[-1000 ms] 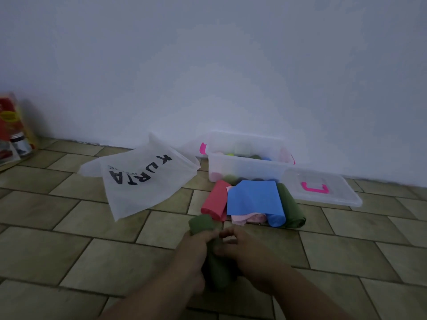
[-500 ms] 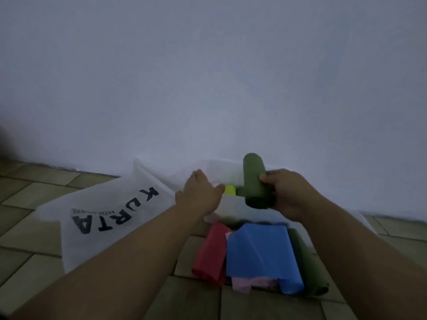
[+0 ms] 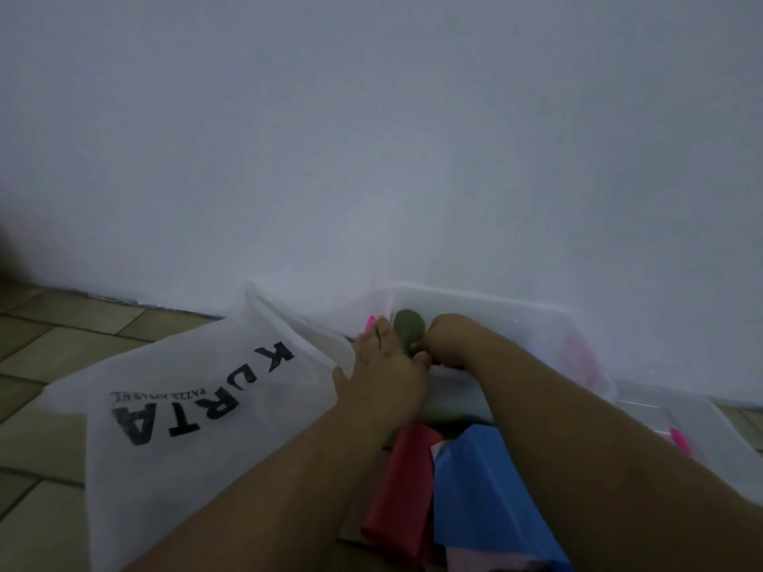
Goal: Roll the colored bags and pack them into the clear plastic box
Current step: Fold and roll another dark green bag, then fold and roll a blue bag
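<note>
The clear plastic box [image 3: 536, 319] stands against the wall. Inside its left end the dark green rolled bag [image 3: 408, 326] stands upright. My right hand [image 3: 448, 340] reaches over the front wall and is shut on the roll. My left hand [image 3: 388, 365] lies flat with fingers spread on the box's front left rim, touching the roll's side. In front of the box a red bag [image 3: 406, 489] and a blue bag [image 3: 483, 501] lie flat on the floor, with a pink one [image 3: 466, 561] partly hidden under them.
A large white bag printed "KURTA" [image 3: 186, 414] lies on the tiled floor [image 3: 53, 353] left of the box. The clear lid with a pink handle [image 3: 697, 439] rests to the right. The white wall rises directly behind the box.
My right hand has lowered the green roll from above the box down into its left end. My left hand moved onto the box's rim. The view has come closer.
</note>
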The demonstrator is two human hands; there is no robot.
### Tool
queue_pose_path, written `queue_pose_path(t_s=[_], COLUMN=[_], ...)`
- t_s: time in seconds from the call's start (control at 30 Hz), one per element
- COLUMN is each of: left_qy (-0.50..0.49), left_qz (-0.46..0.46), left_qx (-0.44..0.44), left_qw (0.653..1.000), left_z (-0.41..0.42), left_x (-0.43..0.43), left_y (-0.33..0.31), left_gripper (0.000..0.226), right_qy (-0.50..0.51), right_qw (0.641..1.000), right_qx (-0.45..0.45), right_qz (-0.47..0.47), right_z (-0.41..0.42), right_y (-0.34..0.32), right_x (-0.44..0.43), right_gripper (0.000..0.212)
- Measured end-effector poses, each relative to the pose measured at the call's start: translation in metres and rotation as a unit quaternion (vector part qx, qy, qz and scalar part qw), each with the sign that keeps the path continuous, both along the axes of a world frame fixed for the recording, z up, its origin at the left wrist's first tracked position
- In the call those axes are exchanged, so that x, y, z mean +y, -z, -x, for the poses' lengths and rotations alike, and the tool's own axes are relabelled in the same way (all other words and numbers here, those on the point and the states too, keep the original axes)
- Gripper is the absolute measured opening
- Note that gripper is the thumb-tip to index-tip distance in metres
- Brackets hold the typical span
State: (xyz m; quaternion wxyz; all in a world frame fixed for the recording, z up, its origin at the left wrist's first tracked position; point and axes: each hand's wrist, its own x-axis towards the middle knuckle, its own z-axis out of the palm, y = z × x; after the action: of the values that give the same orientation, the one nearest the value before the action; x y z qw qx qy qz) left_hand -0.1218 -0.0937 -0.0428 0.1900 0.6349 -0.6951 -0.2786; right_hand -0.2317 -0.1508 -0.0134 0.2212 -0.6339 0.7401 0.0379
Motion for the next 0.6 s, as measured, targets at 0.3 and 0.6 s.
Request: queue_pose_path(t_s=[0.3, 0.6], left_qy=[-0.012, 0.052], left_qz=[0.001, 0.029], left_qx=[-0.009, -0.108], left_qw=[1.000, 0.992], left_z=[-0.001, -0.064], left_x=[0.005, 0.122], left_y=[-0.004, 0.052], left_gripper=[0.073, 0.079], right_qy=[0.045, 0.111], right_qw=[0.969, 0.989], right_qx=[-0.104, -0.004], right_qz=[0.219, 0.095], right_z=[0.021, 0.106], right_y=[-0.007, 0.007], right_x=[0.020, 0.178], right_gripper=[0.028, 0.013])
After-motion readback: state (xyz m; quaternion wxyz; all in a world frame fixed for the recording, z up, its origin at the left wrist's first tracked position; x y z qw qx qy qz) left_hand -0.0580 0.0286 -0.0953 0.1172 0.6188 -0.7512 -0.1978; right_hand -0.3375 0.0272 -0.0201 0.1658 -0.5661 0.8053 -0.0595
